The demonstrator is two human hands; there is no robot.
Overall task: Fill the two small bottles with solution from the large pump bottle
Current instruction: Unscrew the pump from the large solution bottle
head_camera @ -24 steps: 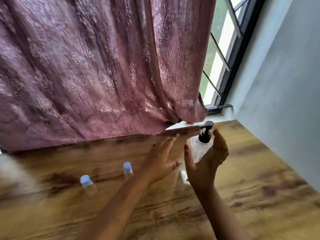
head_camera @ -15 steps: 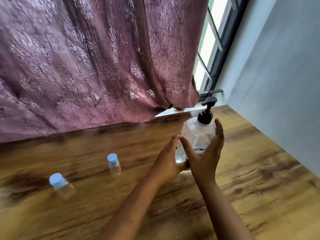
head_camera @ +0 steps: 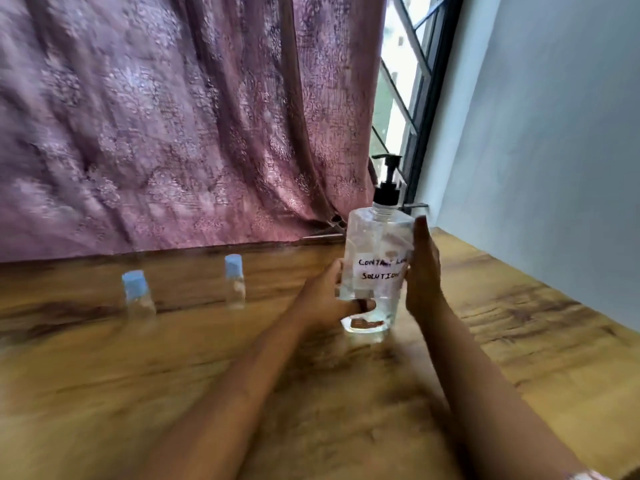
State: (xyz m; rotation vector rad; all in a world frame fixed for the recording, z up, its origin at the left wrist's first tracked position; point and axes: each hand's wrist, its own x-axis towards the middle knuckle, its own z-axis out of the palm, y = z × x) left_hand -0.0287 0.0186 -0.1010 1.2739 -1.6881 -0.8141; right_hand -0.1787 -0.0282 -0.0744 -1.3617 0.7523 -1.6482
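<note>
A large clear pump bottle [head_camera: 375, 244] with a black pump head and a white handwritten label stands upright on the wooden table [head_camera: 519, 341]. My left hand [head_camera: 329, 299] grips its lower left side, thumb across the front. My right hand [head_camera: 424, 275] lies against its right side with fingers straight and pointing up. Two small clear bottles with light blue caps stand to the left: one [head_camera: 234, 282] nearer the middle, the other [head_camera: 138, 296] further left. Both are capped and blurred.
A mauve patterned curtain [head_camera: 173, 133] hangs along the table's far edge. A barred window [head_camera: 401, 98] shows at the back right, beside a pale wall [head_camera: 554, 150] that borders the table's right side.
Both hands closed in on the pump bottle from either side and now hold it. The bottle sits closer and more upright in view, and the camera has shifted.
</note>
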